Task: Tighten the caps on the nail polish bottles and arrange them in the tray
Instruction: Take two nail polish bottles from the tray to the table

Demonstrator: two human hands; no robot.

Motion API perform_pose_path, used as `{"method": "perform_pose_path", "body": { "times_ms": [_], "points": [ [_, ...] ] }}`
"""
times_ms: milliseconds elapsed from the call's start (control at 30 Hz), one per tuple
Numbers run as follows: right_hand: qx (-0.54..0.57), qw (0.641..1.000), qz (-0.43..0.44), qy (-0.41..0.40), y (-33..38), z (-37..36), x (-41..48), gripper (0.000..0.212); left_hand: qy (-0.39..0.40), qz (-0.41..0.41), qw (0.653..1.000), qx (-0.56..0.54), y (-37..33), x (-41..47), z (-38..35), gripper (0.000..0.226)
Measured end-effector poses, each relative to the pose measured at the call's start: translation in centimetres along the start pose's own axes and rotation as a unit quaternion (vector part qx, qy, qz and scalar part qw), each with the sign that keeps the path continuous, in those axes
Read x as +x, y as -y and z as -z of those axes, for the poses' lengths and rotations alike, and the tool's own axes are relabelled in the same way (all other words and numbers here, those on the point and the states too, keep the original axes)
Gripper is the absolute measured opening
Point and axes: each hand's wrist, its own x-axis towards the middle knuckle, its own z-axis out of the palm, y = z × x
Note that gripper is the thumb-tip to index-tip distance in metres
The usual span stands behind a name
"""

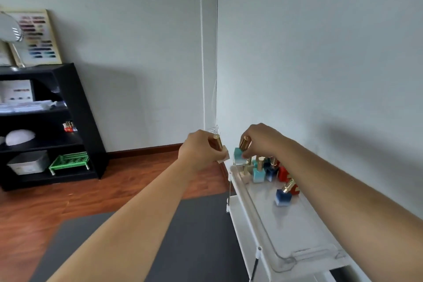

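Observation:
My left hand (198,153) holds a pale beige nail polish bottle (223,155) with a gold cap, in the air just left of the tray's far end. My right hand (261,141) grips a teal bottle (239,154) by its gold cap above the far end of the clear plastic tray (297,236). Several bottles (265,168) in teal, blue and red stand clustered at the tray's far end. A dark blue bottle (283,196) stands alone nearer to me, with a red one right behind it.
The tray lies on a white cart (238,215) against the right wall. A black shelf unit (68,121) with a green basket (68,161) and a grey box stands at the left. A grey mat (187,236) covers the wooden floor below my arms.

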Motion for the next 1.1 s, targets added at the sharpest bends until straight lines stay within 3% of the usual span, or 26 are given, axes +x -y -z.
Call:
{"method": "perform_pose_path", "body": {
  "times_ms": [300,567,800,1100],
  "points": [
    [0.063,0.990,0.124,0.036,13.9,-7.8,4.2,0.013,-0.017,0.147,0.983,0.111,15.6,-5.8,9.7,0.016],
    [0.025,0.983,0.141,0.115,22.0,-22.4,4.4,0.023,0.094,0.247,0.957,0.120,28.8,-12.6,10.6,0.020],
    [-0.010,0.975,0.138,0.173,24.2,-29.2,4.1,0.022,0.143,0.248,0.946,0.151,34.8,-15.0,9.4,0.016],
    [-0.046,0.973,0.150,0.170,24.6,-30.5,4.0,0.010,0.154,0.233,0.950,0.142,36.0,-15.2,8.0,0.014]
  ]
}}
